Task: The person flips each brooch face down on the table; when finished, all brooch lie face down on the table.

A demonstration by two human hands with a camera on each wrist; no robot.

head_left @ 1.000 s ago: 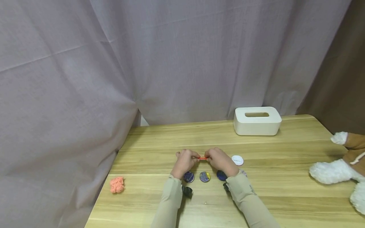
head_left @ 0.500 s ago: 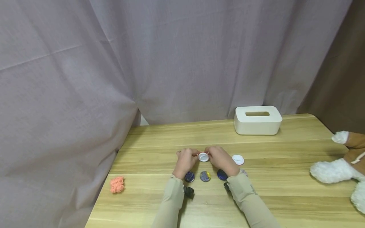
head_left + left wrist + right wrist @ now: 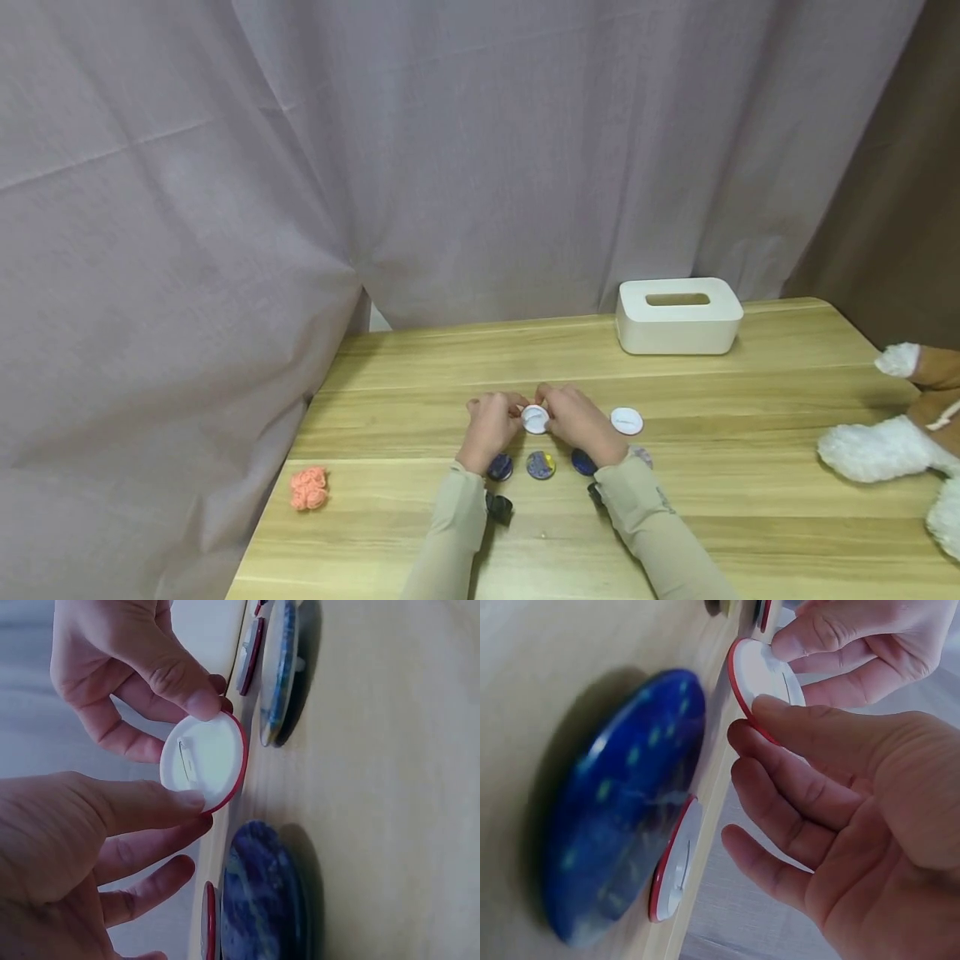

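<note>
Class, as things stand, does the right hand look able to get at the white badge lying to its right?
Probably yes: only table shows between the right hand and the lying badge. But it pinches the held badge, so would likely have to leave that to the left hand first.

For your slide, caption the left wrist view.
Left hand and right hand pinch a round, red-rimmed white badge, its thin pin showing.

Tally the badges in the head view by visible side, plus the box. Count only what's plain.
White backs: 2 (held badge, loose white badge)
Patterned fronts: 3 (left blue badge, middle badge, right blue badge)
Box: 1
Total: 6
A pale patch beside the right sleeve is too unclear to count.
</note>
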